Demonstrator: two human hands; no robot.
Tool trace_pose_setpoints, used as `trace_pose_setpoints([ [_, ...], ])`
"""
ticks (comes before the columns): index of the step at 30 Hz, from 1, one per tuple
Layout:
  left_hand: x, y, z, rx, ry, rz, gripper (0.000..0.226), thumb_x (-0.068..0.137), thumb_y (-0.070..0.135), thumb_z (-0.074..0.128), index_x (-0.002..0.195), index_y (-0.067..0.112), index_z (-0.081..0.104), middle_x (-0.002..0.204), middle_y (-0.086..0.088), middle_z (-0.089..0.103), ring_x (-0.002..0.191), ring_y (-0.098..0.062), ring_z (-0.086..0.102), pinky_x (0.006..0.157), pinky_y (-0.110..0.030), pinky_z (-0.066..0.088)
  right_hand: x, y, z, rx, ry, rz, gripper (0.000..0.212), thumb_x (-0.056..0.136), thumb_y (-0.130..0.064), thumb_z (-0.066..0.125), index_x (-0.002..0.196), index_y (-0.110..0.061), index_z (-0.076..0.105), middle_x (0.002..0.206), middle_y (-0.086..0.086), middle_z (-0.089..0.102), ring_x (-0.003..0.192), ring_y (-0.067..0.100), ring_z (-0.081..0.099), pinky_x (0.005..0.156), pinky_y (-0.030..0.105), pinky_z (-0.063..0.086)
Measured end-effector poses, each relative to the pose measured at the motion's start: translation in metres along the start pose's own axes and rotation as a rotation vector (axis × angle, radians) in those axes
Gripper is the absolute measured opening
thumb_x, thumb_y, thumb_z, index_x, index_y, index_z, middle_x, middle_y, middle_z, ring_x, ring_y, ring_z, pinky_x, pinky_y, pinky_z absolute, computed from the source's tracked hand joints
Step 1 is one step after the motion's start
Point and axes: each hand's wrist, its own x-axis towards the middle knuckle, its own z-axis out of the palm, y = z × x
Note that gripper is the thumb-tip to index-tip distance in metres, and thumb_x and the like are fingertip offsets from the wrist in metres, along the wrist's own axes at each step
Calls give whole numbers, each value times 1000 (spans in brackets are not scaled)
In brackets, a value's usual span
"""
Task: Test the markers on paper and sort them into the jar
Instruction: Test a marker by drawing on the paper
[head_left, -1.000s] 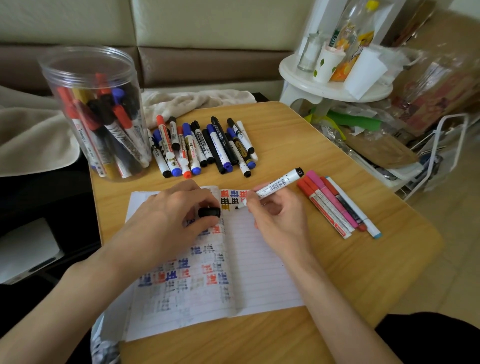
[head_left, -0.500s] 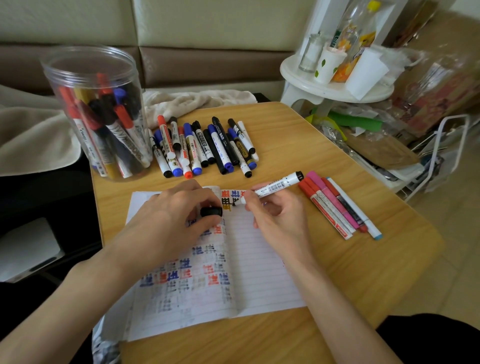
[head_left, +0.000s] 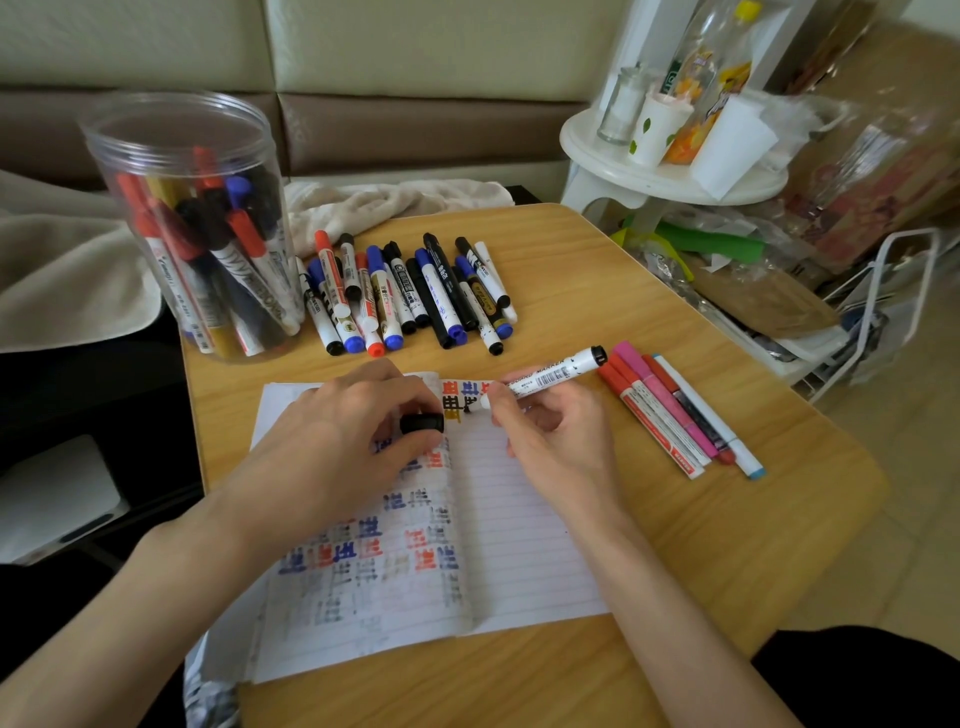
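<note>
Holds a white marker (head_left: 550, 375) in the right grip (head_left: 550, 436), tip pointing down-left onto the paper (head_left: 519, 519) near its top edge, black tail up-right. Shows "MARKER" and a barcode along the barrel. Pinches a black cap (head_left: 422, 423) in the left grip (head_left: 353, 441).

Clear round plastic jar (head_left: 122, 132): the marker caps inside are red, blue and black; one barrel is yellow.
Loose row of plastic markers (head_left: 431, 291): white barrels with dark print, caps red, blue and black; one label is gold and black.
Long white-barrelled marker (head_left: 550, 375): black lettering, barcode stripes, black end.
Small round black cap (head_left: 422, 422): plain.
White ruled notebook paper (head_left: 519, 519): faint grey lines; hatch marks in blue, red, orange, black and faded grey.
Cluster of slim markers (head_left: 665, 405): red, pink, dark, and white with a light-blue tip.
Light wooden tabletop (head_left: 727, 545): tan, fine grain.
White paper cup (head_left: 657, 127): green leaf print.
</note>
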Motion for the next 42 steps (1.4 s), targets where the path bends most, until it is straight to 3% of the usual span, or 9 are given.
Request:
trace_pose_setpoints([
  [5,-1,1,-1,-5,-1,1,24,91,48,62,114,44,64,111,21,54,88,-2,56,79,-29,53,-3,-4,0,30,0,-6,10,94,-18,76,85,-17,74,71,-8,75,59,4,62,58,21,50],
  [10,-1,2,-1,-5,-2,-4,22,91,48,63,114,45,63,110,20,54,89,-3,56,81,-31,53,-2,-5,-1,71,16,21,5,97,-20,73,99,-16,75,77,-8,74,60,3,63,61,20,50],
  [15,-1,1,-1,-9,-6,-9,21,91,48,63,113,47,62,110,21,52,87,-1,54,79,-29,53,-2,-4,1,0,30,34,6,95,-26,75,93,-20,76,68,-14,70,61,7,63,59,19,49],
  [20,-1,1,0,-11,-1,-6,22,91,48,62,113,46,63,110,21,53,86,-1,54,78,-28,51,-3,-7,0,-21,19,21,13,92,-20,75,79,-19,73,61,-14,67,58,8,61,56,20,47],
  [25,0,1,0,-15,-6,-7,21,91,48,62,112,46,62,109,22,52,87,-1,54,80,-29,52,-3,-7,-2,12,37,53,8,96,-22,73,89,-18,75,60,-14,66,59,9,62,58,22,50],
  [30,0,0,0,-18,-2,-4,20,91,47,62,111,46,63,106,22,52,87,-2,53,80,-32,51,-3,-7,1,-20,40,45,6,95,-27,74,93,-22,76,75,-8,73,64,13,66,60,26,51],
  [35,0,0,1,-13,6,-3,21,91,47,63,112,45,63,106,22,52,87,-1,54,80,-29,51,-5,-12,0,-24,33,38,9,92,-20,74,85,-15,74,65,-7,68,59,13,60,53,24,48],
  [38,0,2,0,-17,22,6,22,91,49,60,112,44,64,107,22,54,89,-2,55,81,-31,53,-6,-16,-1,26,20,71,8,90,-16,72,83,-14,73,61,-9,66,59,11,58,55,24,48],
  [42,0,7,0,-71,77,27,28,89,52,59,111,39,70,103,21,63,91,-3,60,80,-33,55,-6,-24,-10,188,-37,138,4,93,-11,68,94,-12,72,66,-7,69,64,11,62,62,21,52],
])
